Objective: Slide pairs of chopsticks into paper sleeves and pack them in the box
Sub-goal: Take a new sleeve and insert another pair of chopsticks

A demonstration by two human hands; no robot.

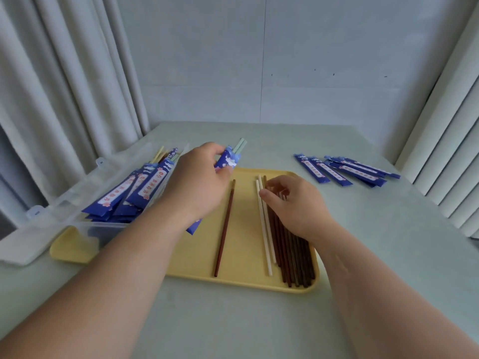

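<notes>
While fingers of the left hand (199, 182) clamp the sleeved green chopsticks (228, 158) over the yellow tray (243, 242) beside the clear box (103, 230) and the right hand (293, 206) pinches white chopsticks (265, 229), tilting could slip the pair out.

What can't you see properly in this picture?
Head view only:
- Sleeved pair: its middle is hidden by the left hand.
- Brown chopsticks: the right hand covers their far ends, so no count.
- Empty sleeves: print too small to read.
- White chopsticks: unclear whether the right hand grips them.
</notes>
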